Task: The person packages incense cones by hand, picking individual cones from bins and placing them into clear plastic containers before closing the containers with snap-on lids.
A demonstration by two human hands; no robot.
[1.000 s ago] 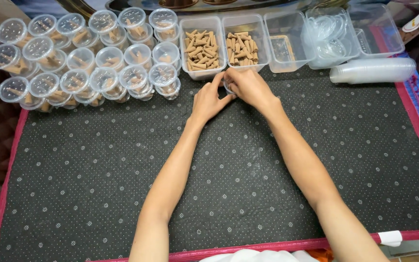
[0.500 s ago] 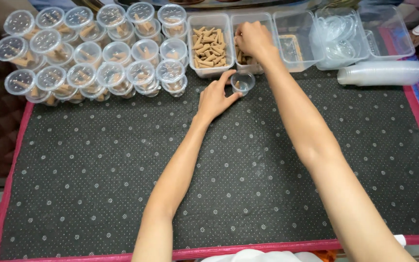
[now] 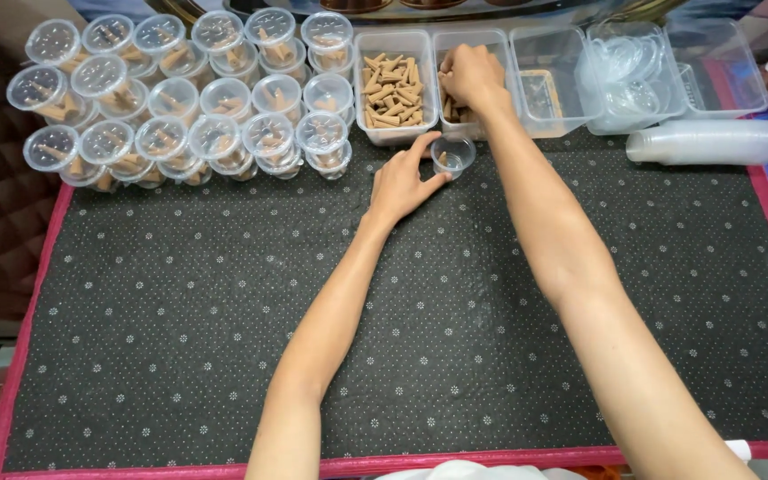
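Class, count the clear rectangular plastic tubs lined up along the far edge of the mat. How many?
5, in one row: first clear rectangular plastic tub with brown cones, second under the right hand, third, fourth, fifth. More may be out of view.
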